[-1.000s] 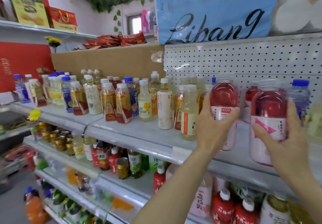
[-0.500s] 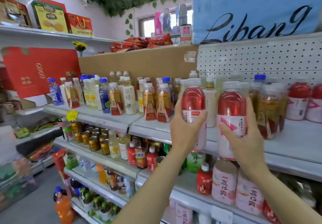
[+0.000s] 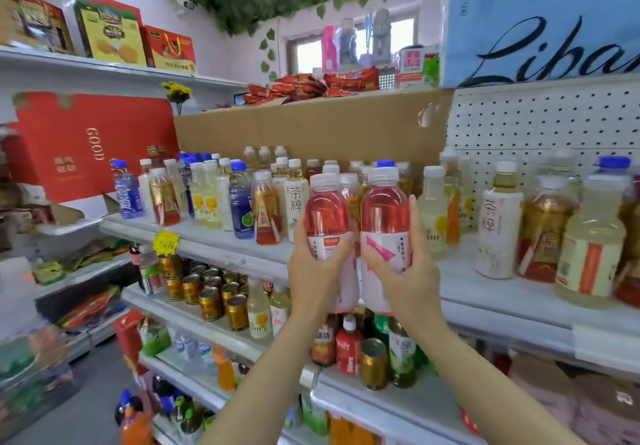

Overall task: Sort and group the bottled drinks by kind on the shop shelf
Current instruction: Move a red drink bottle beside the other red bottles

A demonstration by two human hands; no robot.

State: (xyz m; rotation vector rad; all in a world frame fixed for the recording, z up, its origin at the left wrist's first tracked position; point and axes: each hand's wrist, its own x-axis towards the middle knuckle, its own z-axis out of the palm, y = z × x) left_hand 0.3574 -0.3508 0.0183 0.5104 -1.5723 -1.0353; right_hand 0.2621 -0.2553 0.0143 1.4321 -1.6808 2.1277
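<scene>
Two pink bottles (image 3: pixel 384 222), upright, side by side, lower halves hidden behind both gripping hands (image 3: pixel 405 278).

Two matching pink drink bottles, the left bottle (image 3: pixel 329 222) and the right bottle (image 3: pixel 385 222), white-capped with pink-and-white labels, stand upright and touching side by side, held off the shelf (image 3: pixel 221 247) before mixed bottles.

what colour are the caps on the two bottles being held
White, on both pink bottles; head view shows it.
</scene>
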